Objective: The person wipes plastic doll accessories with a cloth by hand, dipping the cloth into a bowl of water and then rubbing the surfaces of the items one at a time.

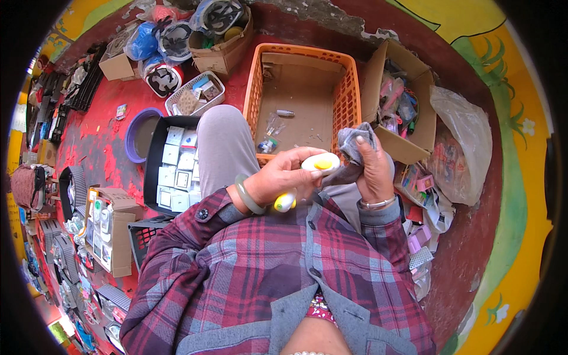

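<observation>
Between the thumb and fingers of my left hand is a smooth white oval piece with a yellow patch on its face; its exact kind is unclear. Just below that hand, in front of my shirt, shows a smaller white and yellow piece. I cannot tell whether the two are joined. My right hand is closed around a crumpled grey cloth, thumb on top. The cloth is close beside the right end of the white oval piece.
An orange plastic crate lined with cardboard, with a few small items inside, stands ahead. Right of it is a cardboard box of colourful goods. On the left are a black tray of small white boxes, a purple basin and a white basket.
</observation>
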